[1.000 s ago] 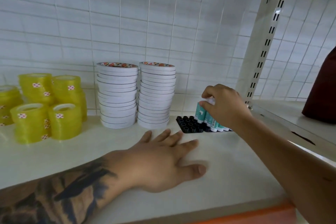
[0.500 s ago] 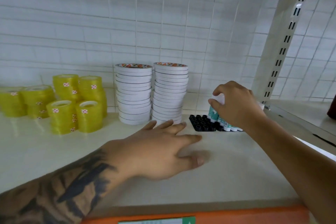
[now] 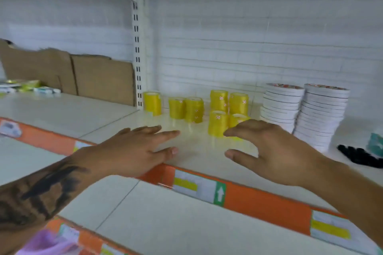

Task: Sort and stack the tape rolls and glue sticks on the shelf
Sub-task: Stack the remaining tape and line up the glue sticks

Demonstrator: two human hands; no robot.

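Already the white tape rolls (image 3: 304, 109) stand in two neat stacks near the back edge of the shelf (image 3: 199, 155), toward its right end. The yellow tape rolls (image 3: 217, 109) stand in short stacks and single rolls along the back, left of the white ones, and look to me not yet grouped. The glue sticks (image 3: 376, 143) are blurred at the right edge, beside a black tray (image 3: 358, 155), so I cannot tell their order. The left hand (image 3: 132, 151) lies flat with straight fingers at the front edge, holding nothing. The right hand (image 3: 269, 151) hovers with spread, half-curled fingers, empty, just in front of the nearest yellow roll. Cardboard (image 3: 83, 74) leans at the back of the neighbouring shelf, left. Nothing blocks the reach.
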